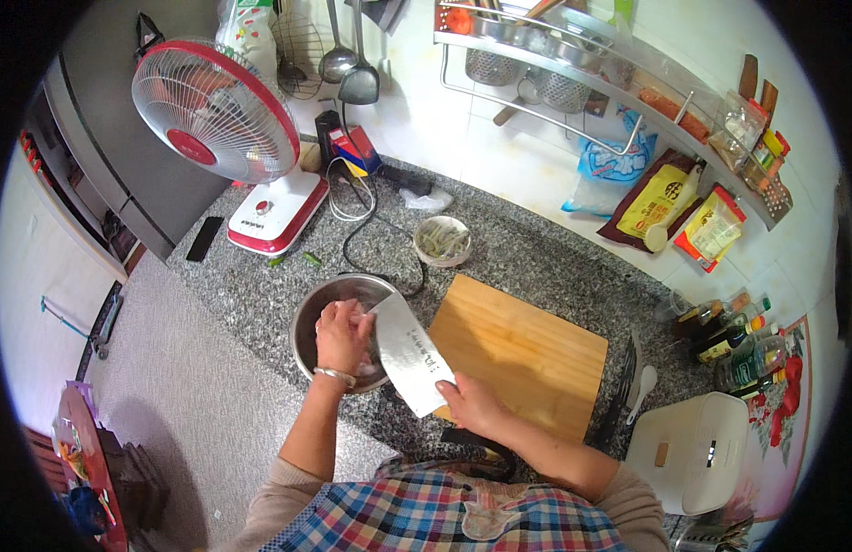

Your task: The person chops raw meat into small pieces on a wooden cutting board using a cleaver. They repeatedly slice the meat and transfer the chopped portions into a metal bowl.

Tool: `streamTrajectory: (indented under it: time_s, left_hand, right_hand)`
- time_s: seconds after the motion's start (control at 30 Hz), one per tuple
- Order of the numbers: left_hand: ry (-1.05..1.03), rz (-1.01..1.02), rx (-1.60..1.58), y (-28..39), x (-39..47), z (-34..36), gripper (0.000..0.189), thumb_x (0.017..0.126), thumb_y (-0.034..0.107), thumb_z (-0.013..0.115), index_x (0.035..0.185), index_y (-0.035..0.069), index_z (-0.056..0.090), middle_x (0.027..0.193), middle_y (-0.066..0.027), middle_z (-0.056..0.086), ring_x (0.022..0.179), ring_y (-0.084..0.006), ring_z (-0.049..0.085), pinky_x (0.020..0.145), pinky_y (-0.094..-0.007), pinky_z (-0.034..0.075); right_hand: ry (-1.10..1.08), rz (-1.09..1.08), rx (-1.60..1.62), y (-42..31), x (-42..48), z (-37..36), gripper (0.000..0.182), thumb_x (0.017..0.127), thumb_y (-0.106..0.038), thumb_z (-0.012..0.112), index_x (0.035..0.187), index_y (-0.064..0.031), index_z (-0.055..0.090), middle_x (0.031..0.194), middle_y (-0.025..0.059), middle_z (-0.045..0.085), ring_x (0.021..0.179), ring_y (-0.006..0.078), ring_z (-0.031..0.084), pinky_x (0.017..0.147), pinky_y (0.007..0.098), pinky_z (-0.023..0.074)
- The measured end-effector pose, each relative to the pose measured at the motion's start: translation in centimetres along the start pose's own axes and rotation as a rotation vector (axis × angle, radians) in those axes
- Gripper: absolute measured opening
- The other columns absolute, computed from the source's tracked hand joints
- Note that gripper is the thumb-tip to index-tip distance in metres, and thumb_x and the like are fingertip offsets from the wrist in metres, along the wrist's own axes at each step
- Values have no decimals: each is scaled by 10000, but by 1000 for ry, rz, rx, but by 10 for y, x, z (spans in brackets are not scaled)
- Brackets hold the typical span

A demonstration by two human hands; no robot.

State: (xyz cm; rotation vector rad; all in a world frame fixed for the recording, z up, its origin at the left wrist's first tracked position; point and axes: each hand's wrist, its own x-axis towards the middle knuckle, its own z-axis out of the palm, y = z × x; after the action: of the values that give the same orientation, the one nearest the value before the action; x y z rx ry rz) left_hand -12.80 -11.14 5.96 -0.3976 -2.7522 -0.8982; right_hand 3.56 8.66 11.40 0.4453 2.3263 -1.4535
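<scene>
My right hand grips a broad steel cleaver, its flat blade tilted over the right rim of a metal bowl. Inside that bowl is my left hand, fingers bent and a bangle on the wrist. Something pale pink, perhaps raw meat, shows beside the hand; most of the bowl's contents are hidden. The cleaver's near end overlaps the left edge of a wooden cutting board. Behind the bowl stands a small bowl of sliced green-white vegetable.
A red-and-white fan, a phone and two green chilli pieces are at the back left. A black cord runs behind the bowl. Right of the board lie knives, a white spoon, bottles and a white appliance.
</scene>
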Motion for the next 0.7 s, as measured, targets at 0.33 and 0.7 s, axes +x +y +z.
streamTrajectory:
  time_s: [0.33,0.7]
  left_hand:
    - [-24,361,-421,70,-40,-6,186,802,-4,626,983,39,631,888,-162,643,828,-356,609,727,-435,492]
    - [-295,459,-437,86,-101,76,223,757,29,645,973,27,590,1057,-157,609,977,-354,576,822,-448,478]
  right_hand:
    - [424,191,247,124,-39,-51,342,965,-337,538,920,-1,582,646,109,606,472,207,564,485,366,461]
    - [479,89,103,197,-62,-35,334,940,-342,568,966,-11,599,616,76,593,500,160,575,485,332,462]
